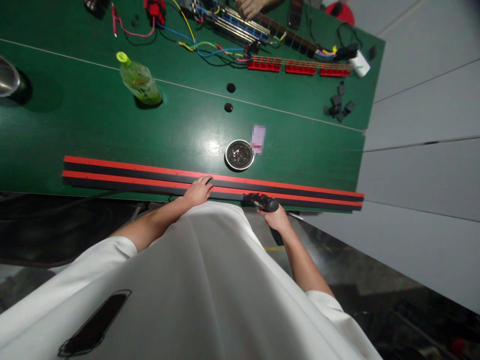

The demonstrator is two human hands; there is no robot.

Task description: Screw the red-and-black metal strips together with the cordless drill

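Note:
Two long red and black bars (pixel 307 189) lie side by side along the near edge of the table. My left hand (pixel 198 191) rests on them near their middle, its bent fingers hooked over the bars. In my right hand (pixel 276 218) is a black power screwdriver (pixel 265 202), held by its handle. Its tip points left, at the side of the near bar; contact is hard to make out. Just beyond the bars stands a small round bowl (pixel 240 155) of dark, shiny small parts, probably screws.
The green table (pixel 187 130) carries a green-capped drink bottle (pixel 139 80) and a metal cup (pixel 8 77). Farther back are wires, red terminal strips (pixel 300 67) and another person's hand (pixel 250 7). Black pieces (pixel 339 104) lie at right. Grey panels (pixel 423 120) border the table.

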